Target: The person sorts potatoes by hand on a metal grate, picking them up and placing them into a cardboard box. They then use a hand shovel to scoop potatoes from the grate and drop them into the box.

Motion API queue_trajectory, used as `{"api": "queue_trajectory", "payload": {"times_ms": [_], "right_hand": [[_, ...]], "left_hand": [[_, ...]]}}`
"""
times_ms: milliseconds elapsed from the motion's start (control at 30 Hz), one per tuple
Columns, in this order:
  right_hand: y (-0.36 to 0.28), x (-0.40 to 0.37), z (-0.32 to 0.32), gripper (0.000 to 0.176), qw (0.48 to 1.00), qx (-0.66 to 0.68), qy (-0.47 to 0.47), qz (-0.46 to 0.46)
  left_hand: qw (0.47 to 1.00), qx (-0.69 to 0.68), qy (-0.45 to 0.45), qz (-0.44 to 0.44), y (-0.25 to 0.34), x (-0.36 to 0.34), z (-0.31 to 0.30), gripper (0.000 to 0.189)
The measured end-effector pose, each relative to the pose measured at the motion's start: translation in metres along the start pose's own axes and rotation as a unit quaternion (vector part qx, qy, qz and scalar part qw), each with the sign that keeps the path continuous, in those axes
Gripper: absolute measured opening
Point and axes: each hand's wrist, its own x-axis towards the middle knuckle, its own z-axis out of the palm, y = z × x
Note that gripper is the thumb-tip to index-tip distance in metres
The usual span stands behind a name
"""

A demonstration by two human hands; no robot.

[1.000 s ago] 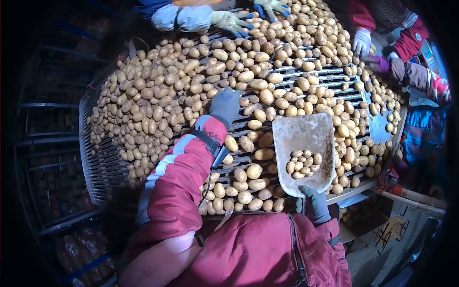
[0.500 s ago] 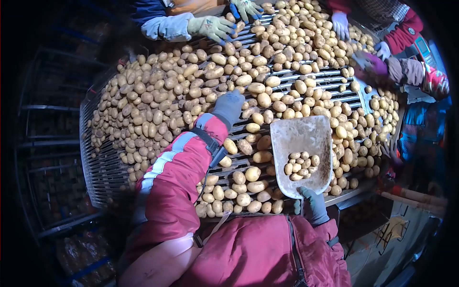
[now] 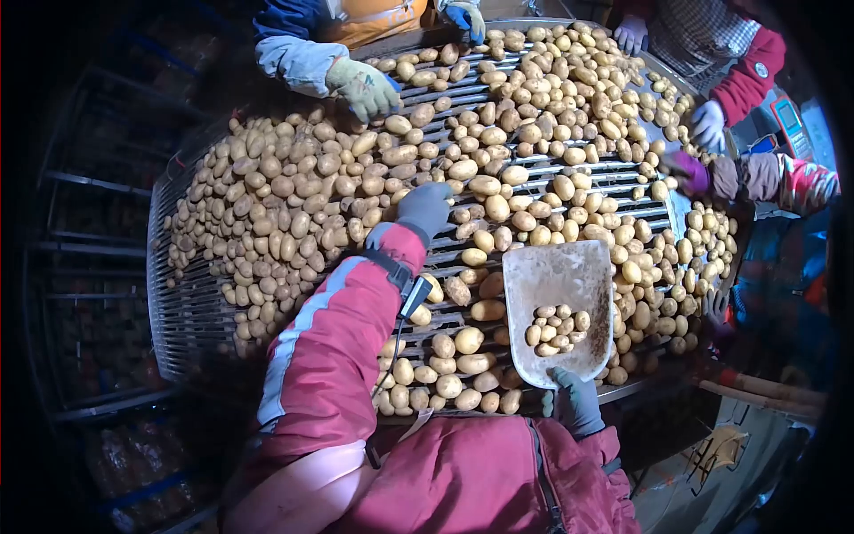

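Note:
My right hand [image 3: 578, 405], in a grey glove, grips the near end of a pale, dirt-stained scoop [image 3: 559, 276]. Several small potatoes [image 3: 558, 329] lie together in the scoop near that end. My left hand [image 3: 425, 211], also gloved in grey, reaches over the middle of the slatted sorting table [image 3: 182, 307] and touches the potatoes there. Its back faces up and its fingers bend down out of sight, so whether they hold anything is hidden. Loose potatoes [image 3: 267, 187] surround it, with the thickest heap to its left.
Across the table, a person's gloved hand [image 3: 365, 89] is over potatoes, and a blue-and-pale glove [image 3: 467, 22] is near the edge. At the right are other people's hands, including a purple glove [image 3: 687, 172]. Dark metal racks [image 3: 98, 294] stand left.
The scoop and my right hand have come slightly toward my body. My left hand has drawn back a little. Across the table, a pale-gloved hand has moved left and down over the potatoes.

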Motion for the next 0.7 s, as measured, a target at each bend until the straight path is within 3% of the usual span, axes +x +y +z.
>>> {"api": "queue_trajectory", "payload": {"times_ms": [33,133,167,200,267,333,367,400,433,500,533,567,600,633,667,700], "right_hand": [[0.000,0.000,0.000,0.021,1.000,-0.010,-0.004,-0.003],[-0.005,-0.005,0.005,0.021,1.000,-0.007,0.005,0.018],[-0.007,-0.006,0.006,0.020,0.999,-0.001,0.015,0.040],[0.007,0.007,-0.008,0.020,0.999,-0.003,0.014,0.042],[0.044,0.042,-0.052,0.019,0.978,-0.178,-0.027,-0.101],[0.042,0.039,-0.047,0.019,0.980,-0.171,-0.017,-0.098],[0.039,0.036,-0.044,0.018,0.982,-0.163,-0.008,-0.095],[0.035,0.034,-0.044,0.018,0.982,-0.162,-0.008,-0.095],[0.032,0.030,-0.044,0.020,0.981,-0.178,-0.006,-0.080],[0.019,0.019,-0.037,0.025,0.979,-0.192,-0.003,-0.064],[0.007,0.011,-0.025,0.024,0.996,-0.094,-0.009,-0.009],[0.002,0.007,-0.019,0.024,0.999,0.006,-0.015,0.047],[0.013,0.014,-0.028,0.024,0.999,0.006,-0.015,0.047],[0.031,0.028,-0.044,0.022,0.995,-0.092,-0.024,-0.035],[0.041,0.035,-0.053,0.020,0.975,-0.188,-0.032,-0.116],[0.029,0.024,-0.039,0.020,0.975,-0.186,-0.030,-0.116]], "left_hand": [[0.993,-0.093,-0.017,-0.068,-0.003,0.000,0.002,0.024],[0.986,-0.124,-0.028,-0.104,0.017,-0.024,-0.011,0.024],[0.998,-0.061,0.008,0.010,0.005,-0.028,0.002,0.023],[0.998,-0.061,0.008,0.007,0.001,-0.029,0.006,0.023],[0.986,-0.159,-0.005,0.055,0.010,-0.029,0.006,0.021],[0.985,-0.141,0.012,0.102,0.030,-0.034,0.002,0.018],[0.915,-0.394,-0.083,0.004,0.044,-0.041,-0.009,0.018],[0.766,-0.613,-0.171,-0.094,0.060,-0.047,-0.021,0.018],[0.766,-0.612,-0.172,-0.095,0.081,-0.056,-0.039,0.018],[0.890,-0.385,-0.179,0.167,0.114,-0.068,-0.068,0.019],[0.890,-0.385,-0.181,0.167,0.112,-0.066,-0.066,0.019],[0.869,-0.459,-0.154,0.104,0.108,-0.060,-0.063,0.022],[0.839,-0.528,-0.125,0.042,0.102,-0.051,-0.059,0.025],[0.868,-0.485,-0.100,-0.039,0.073,-0.015,-0.024,0.032],[0.984,-0.123,0.085,0.095,0.054,0.002,-0.003,0.043],[0.987,-0.053,0.098,0.115,-0.007,0.044,0.045,0.050]]}}
